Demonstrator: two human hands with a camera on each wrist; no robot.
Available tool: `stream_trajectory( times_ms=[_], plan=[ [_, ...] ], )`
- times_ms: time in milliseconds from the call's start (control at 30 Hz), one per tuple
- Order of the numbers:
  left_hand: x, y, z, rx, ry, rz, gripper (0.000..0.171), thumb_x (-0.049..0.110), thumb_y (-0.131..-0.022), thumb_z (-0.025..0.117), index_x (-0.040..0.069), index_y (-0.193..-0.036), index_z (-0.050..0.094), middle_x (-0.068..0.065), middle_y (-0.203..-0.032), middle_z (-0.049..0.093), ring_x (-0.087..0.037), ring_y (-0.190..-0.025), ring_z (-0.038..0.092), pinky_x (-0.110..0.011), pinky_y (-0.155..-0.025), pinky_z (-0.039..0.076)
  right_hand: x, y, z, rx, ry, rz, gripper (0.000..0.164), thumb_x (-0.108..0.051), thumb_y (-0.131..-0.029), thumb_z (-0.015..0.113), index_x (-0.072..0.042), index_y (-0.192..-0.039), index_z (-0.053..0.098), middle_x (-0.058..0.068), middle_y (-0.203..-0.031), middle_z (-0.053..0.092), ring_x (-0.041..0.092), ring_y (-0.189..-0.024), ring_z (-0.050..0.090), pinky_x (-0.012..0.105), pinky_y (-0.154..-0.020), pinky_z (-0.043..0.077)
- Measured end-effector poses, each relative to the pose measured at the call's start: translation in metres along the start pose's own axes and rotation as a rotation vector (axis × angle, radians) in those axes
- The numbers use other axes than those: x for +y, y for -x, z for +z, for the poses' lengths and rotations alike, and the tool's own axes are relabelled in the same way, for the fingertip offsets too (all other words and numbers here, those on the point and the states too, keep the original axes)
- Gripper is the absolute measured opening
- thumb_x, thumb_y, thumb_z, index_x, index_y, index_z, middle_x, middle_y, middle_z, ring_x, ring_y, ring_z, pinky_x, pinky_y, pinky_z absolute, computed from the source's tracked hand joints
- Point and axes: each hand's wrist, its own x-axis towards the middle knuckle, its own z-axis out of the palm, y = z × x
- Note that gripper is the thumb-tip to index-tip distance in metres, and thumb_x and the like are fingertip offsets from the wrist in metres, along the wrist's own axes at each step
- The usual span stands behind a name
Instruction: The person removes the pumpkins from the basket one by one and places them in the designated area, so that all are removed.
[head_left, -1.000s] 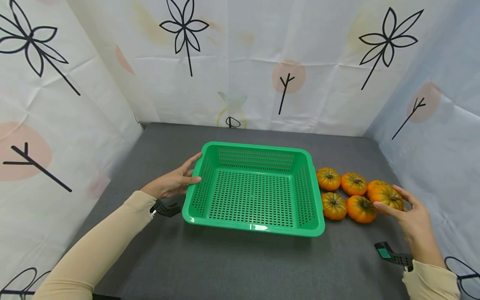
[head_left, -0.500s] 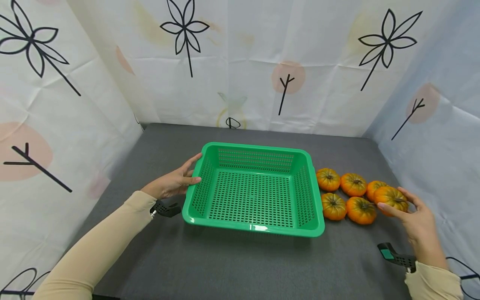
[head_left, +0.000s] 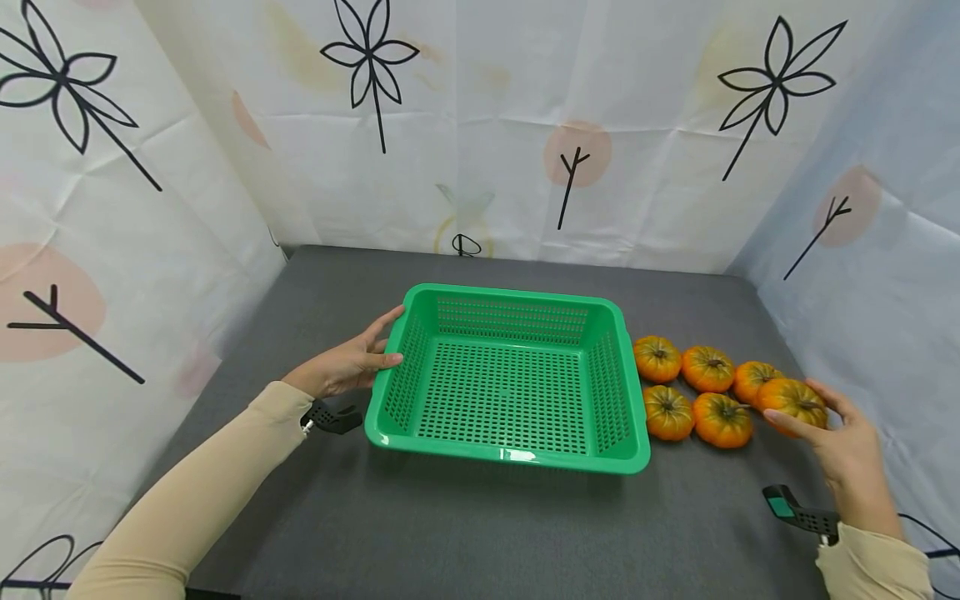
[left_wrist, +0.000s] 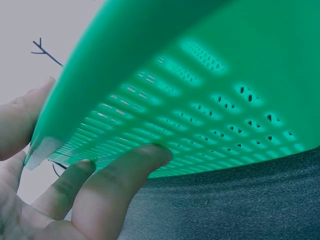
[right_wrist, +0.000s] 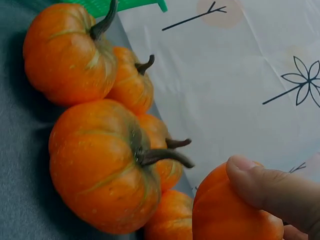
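Note:
A green perforated plastic basket (head_left: 502, 396) stands at the table's middle, with nothing inside it. My left hand (head_left: 348, 360) grips its left rim, thumb over the edge; the left wrist view shows the other fingers (left_wrist: 117, 187) against the outside of the basket wall (left_wrist: 200, 115). To the right, my right hand (head_left: 851, 446) holds a small orange pumpkin (head_left: 793, 403) between thumb and fingers. Several similar pumpkins (head_left: 722, 421) sit in two rows between that hand and the basket. In the right wrist view, the thumb (right_wrist: 280, 195) presses on the held pumpkin (right_wrist: 225, 210).
Grey cloth covers the table (head_left: 480, 533). White patterned fabric (head_left: 480, 150) hangs along the back and both sides. A black strap mount (head_left: 802, 512) sits on the right wrist, another black strap mount (head_left: 330, 417) on the left.
My right hand has shifted a little to the right with the pumpkin, showing more of the pumpkin behind it. The left hand and the basket have stayed in place.

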Motion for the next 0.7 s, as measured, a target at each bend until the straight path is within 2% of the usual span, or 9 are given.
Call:
stream_trajectory(
  times_ms=[33, 100, 133, 333, 533, 700],
  plan=[
    [0.0, 0.0, 0.0, -0.002, 0.001, 0.001, 0.097, 0.009, -0.095, 0.062, 0.047, -0.152, -0.006, -0.018, -0.158, 0.019, -0.035, -0.117, 0.06, -0.055, -0.091, 0.052, 0.002, -0.001, 0.0, -0.002, -0.006, -0.004, 0.092, -0.046, -0.084, 0.073, -0.038, -0.154, 0.014, 0.007, -0.163, -0.008, 0.034, -0.144, 0.013, 0.049, -0.098, 0.039],
    [0.0, 0.0, 0.001, -0.007, 0.003, 0.003, 0.096, 0.008, -0.095, 0.061, 0.046, -0.153, -0.006, -0.018, -0.158, 0.019, -0.034, -0.117, 0.06, -0.055, -0.091, 0.053, 0.006, -0.004, -0.001, 0.0, -0.017, -0.007, 0.094, -0.045, -0.083, 0.074, -0.033, -0.155, 0.015, 0.008, -0.163, -0.009, 0.038, -0.147, 0.005, 0.06, -0.113, 0.024],
    [0.0, 0.0, 0.001, -0.008, 0.003, 0.004, 0.096, 0.008, -0.095, 0.061, 0.046, -0.153, -0.006, -0.018, -0.158, 0.019, -0.034, -0.116, 0.06, -0.055, -0.091, 0.053, 0.008, -0.005, -0.002, -0.004, -0.014, -0.009, 0.094, -0.045, -0.084, 0.073, -0.031, -0.155, 0.014, 0.009, -0.163, -0.009, 0.038, -0.145, -0.016, 0.065, -0.114, 0.01],
    [0.001, 0.001, 0.002, -0.006, 0.003, 0.005, 0.095, 0.007, -0.096, 0.06, 0.047, -0.152, -0.005, -0.017, -0.158, 0.019, -0.033, -0.115, 0.061, -0.054, -0.091, 0.053, 0.017, -0.012, -0.003, -0.024, 0.083, 0.005, 0.097, -0.048, -0.083, 0.073, -0.023, -0.156, 0.015, 0.021, -0.16, -0.011, 0.05, -0.143, -0.004, 0.07, -0.108, 0.02],
    [0.002, 0.0, 0.001, 0.001, 0.006, 0.004, 0.094, 0.008, -0.096, 0.06, 0.049, -0.152, -0.003, -0.017, -0.158, 0.02, -0.031, -0.114, 0.062, -0.055, -0.091, 0.053, 0.021, -0.017, -0.004, -0.059, 0.123, 0.006, 0.097, -0.043, -0.084, 0.074, -0.015, -0.156, 0.015, 0.025, -0.159, -0.01, 0.051, -0.143, -0.006, 0.071, -0.109, 0.015],
    [0.001, -0.001, 0.0, -0.004, 0.0, 0.004, 0.094, 0.007, -0.096, 0.059, 0.05, -0.151, -0.003, -0.017, -0.158, 0.02, -0.032, -0.115, 0.061, -0.055, -0.092, 0.052, 0.024, -0.021, -0.003, -0.092, 0.19, 0.035, 0.1, -0.046, -0.085, 0.073, -0.009, -0.156, 0.012, 0.027, -0.157, -0.013, 0.056, -0.14, -0.003, 0.073, -0.107, 0.017]
  ],
)
